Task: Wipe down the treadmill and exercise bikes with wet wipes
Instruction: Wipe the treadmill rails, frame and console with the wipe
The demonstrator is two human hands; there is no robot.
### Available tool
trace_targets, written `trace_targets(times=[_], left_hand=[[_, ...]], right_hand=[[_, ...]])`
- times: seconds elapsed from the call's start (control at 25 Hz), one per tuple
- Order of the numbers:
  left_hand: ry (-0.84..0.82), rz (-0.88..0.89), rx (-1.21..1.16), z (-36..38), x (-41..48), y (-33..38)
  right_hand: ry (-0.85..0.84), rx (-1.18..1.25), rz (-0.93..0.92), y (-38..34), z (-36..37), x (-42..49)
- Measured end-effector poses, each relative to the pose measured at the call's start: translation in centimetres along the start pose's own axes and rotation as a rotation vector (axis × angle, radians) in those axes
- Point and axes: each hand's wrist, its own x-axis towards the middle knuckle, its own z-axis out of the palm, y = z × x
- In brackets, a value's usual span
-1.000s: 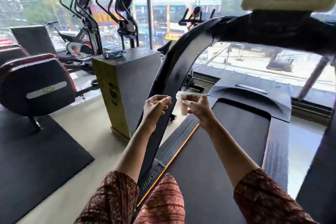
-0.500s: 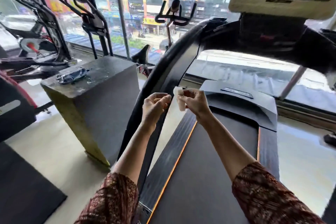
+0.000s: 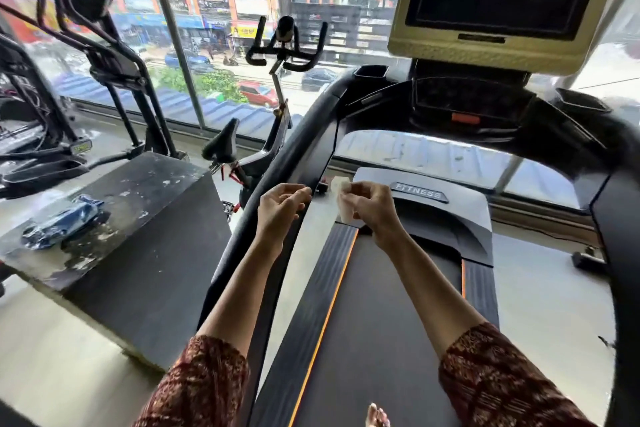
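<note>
Right hand (image 3: 367,208) pinched the folded wipe (image 3: 343,199); left hand (image 3: 282,204) hung loose, nearer the treadmill's rail (image 3: 294,163) just past it.

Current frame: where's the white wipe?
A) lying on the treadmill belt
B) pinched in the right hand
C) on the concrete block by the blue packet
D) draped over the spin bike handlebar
B: the right hand pinches the white wipe in the air, while the left hand beside it holds nothing, its fingers loosely curled.
</note>
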Motion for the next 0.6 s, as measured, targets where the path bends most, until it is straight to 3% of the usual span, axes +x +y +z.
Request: trace_targets(times=[0.4,0.6], left_hand=[[0.102,-0.015,0.0,11.4,15.8,2.5],[0.119,-0.042,0.033,14.8,22.4,2.8]], right_hand=[[-0.127,-0.109,-0.015,0.1,-5.6,20.5],[-0.182,-0.039,-0.001,-0.8,-6.2,27.1]])
